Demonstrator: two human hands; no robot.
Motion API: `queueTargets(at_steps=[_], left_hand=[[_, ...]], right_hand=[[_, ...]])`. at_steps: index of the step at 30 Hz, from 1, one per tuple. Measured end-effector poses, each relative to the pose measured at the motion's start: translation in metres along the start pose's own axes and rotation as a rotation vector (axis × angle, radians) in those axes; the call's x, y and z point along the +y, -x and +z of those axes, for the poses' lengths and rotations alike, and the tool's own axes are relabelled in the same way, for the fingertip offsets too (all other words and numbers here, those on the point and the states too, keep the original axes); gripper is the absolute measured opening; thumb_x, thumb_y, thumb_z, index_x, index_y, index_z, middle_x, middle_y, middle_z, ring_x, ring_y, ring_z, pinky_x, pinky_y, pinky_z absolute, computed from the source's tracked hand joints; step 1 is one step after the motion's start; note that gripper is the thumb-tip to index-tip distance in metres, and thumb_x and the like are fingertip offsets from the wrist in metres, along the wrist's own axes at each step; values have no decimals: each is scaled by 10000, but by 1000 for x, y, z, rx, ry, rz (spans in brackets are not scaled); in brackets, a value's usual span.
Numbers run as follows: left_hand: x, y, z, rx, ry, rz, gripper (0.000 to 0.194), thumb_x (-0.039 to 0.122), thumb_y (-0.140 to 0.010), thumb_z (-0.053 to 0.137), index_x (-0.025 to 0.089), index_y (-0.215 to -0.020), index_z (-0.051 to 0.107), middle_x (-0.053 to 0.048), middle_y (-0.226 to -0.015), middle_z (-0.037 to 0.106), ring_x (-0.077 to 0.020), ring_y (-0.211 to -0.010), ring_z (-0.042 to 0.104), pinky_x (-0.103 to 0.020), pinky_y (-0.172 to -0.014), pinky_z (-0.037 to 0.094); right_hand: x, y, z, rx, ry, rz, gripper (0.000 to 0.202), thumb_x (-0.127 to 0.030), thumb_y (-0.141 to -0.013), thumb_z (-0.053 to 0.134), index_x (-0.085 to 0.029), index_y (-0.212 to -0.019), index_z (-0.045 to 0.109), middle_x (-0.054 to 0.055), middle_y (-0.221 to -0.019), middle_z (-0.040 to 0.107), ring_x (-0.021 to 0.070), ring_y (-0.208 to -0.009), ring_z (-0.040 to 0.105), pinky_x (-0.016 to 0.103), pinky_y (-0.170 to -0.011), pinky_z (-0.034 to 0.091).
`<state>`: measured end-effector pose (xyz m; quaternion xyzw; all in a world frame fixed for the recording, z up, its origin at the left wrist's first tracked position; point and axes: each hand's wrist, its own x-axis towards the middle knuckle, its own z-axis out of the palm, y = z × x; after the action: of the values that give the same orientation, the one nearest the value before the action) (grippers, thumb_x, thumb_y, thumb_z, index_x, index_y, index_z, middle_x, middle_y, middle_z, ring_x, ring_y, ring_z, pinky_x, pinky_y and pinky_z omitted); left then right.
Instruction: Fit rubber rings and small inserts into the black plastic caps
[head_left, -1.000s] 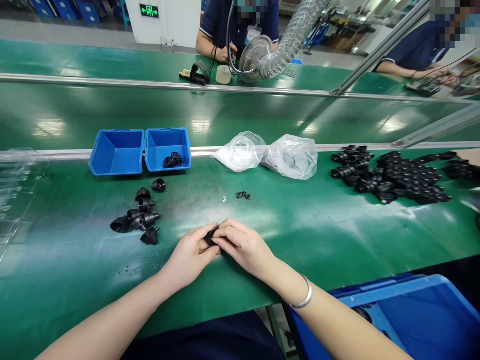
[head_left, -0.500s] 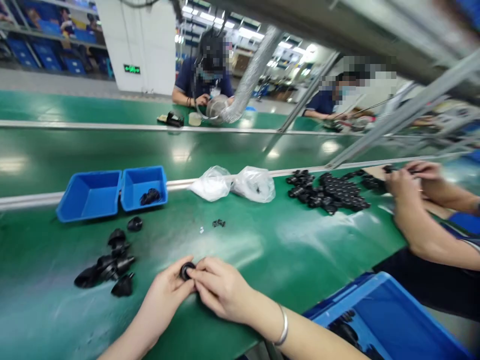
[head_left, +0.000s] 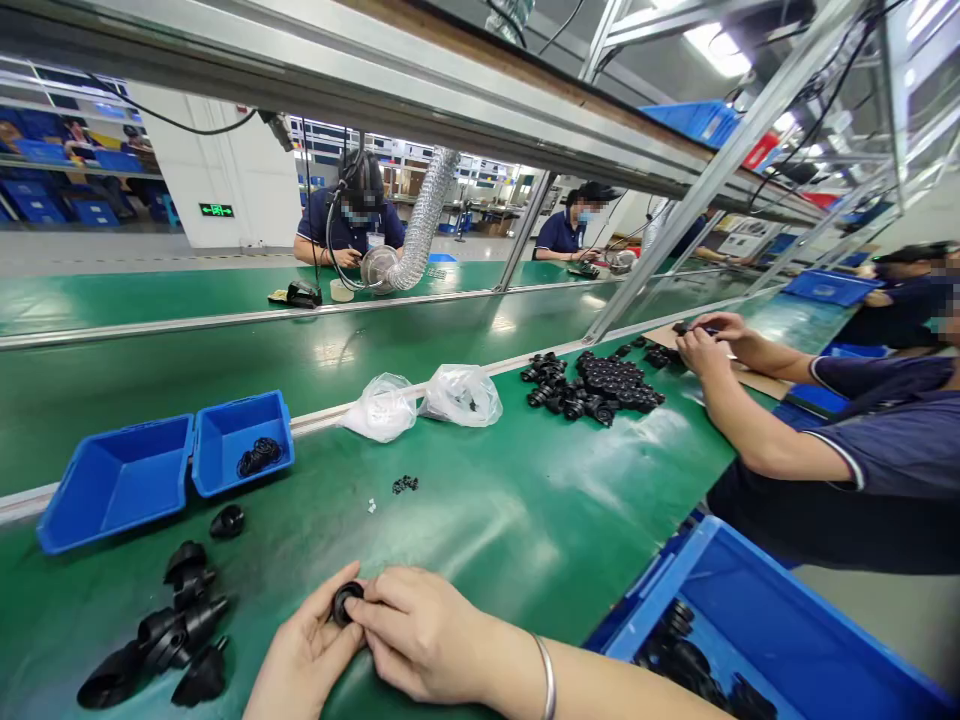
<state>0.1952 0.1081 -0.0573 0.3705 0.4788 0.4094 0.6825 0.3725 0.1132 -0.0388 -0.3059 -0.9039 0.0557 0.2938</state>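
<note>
Near the front edge of the green table, my left hand [head_left: 311, 640] is closed around a round black plastic part [head_left: 347, 603] whose ring-shaped opening faces up. My right hand [head_left: 420, 630] meets it from the right, thumb and fingertips pressed against the part's rim; whether a smaller piece sits between those fingertips is hidden. Left of my hands lies a loose group of black cone-shaped parts [head_left: 172, 630]. Beyond my hands are a small cluster of tiny black pieces [head_left: 405, 484] and some tiny white bits [head_left: 371, 506].
Two blue bins [head_left: 120, 480] stand at the back left, the right one with black rings [head_left: 259, 456]. Two clear plastic bags [head_left: 459, 395] and a pile of black parts [head_left: 611, 385] lie farther right. A co-worker's hands [head_left: 709, 340] work beside a blue crate [head_left: 787, 620]. A metal beam crosses overhead.
The camera view has tilted up and shifted right, so the table's things appear lower and more to the left. Both hands stay on the black part.
</note>
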Motion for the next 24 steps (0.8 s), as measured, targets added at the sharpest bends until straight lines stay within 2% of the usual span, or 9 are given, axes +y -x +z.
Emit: queueTargets(at_steps=[7, 13, 19, 24], left_hand=[[1, 1, 3, -3, 13, -10, 652, 484, -568, 852, 188, -1128, 697, -124, -1103, 715, -314, -1066, 659, -417, -960, 523], [5, -1, -6, -72, -66, -44, 657, 464, -612, 829, 196, -1189, 667, -118, -1083, 720, -290, -1006, 680, -400, -919, 545], [4, 2, -2, -53, -34, -4, 624, 441, -641, 814, 201, -1197, 665, -125, -1145, 700, -299, -1119, 632, -395, -988, 502], [0, 1, -4, -92, -65, -37, 677, 437, -622, 827, 198, -1228, 641, -135, -1187, 682, -307, -1100, 646, -412, -995, 496]], right_hand=[[3, -2, 2, -2, -71, 15, 270, -155, -881, 451, -142, -1120, 577, 81, -881, 632, 161, -724, 564, 277, -666, 520], [2, -2, -1, -86, 2, 22, 294, -190, -902, 465, -130, -1174, 562, 82, -896, 619, 175, -757, 562, 294, -677, 526], [0, 1, -7, -79, 8, -13, 313, -174, -915, 447, -89, -1204, 530, 114, -960, 628, 191, -825, 572, 299, -723, 536], [-2, -1, -8, -196, 96, -14, 313, -210, -929, 442, -87, -1205, 522, 99, -894, 615, 201, -751, 554, 318, -618, 516]])
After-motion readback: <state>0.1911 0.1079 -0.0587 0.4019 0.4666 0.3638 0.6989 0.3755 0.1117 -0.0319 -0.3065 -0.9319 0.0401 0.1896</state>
